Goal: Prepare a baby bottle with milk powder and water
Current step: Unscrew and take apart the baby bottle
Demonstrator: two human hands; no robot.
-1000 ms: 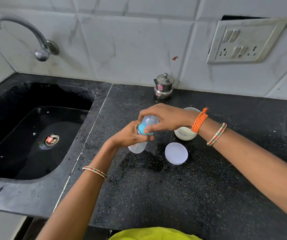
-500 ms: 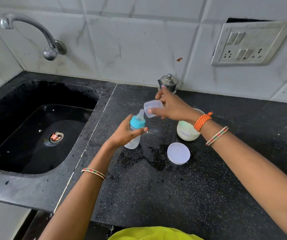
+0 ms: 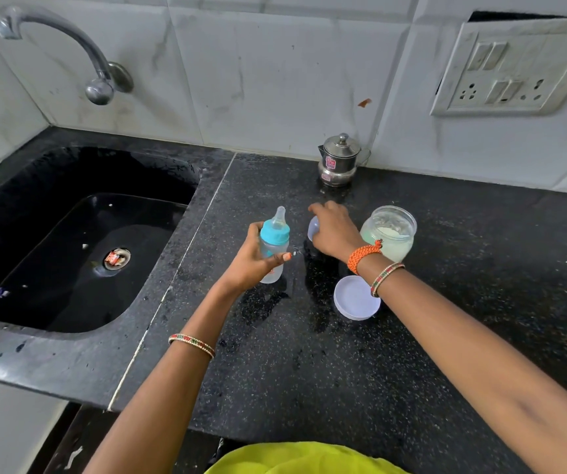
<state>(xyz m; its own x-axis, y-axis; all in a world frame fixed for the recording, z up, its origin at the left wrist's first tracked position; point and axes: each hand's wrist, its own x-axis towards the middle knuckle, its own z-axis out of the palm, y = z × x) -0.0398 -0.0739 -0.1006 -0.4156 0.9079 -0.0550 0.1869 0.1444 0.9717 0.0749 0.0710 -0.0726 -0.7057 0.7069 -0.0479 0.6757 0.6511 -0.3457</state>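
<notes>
1. The left hand grips the baby bottle upright above the black bench.
2. The right hand closes over the clear cap, low by the bench.
3. The open powder jar stands just right of that hand, its lid lying nearer.

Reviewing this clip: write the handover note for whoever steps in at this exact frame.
Left hand: holds the bottle upright over the counter, teat and blue collar on.
Right hand: closed on the clear cap, low at the counter beside the bottle.
Powder jar: open, by the right wrist; its lid lies flat in front of it.
Steel pot: lidded, at the back wall.
Done: cap off.
Left: unscrew collar, add powder and water, close, shake. Bottle's contents are unclear.
</notes>
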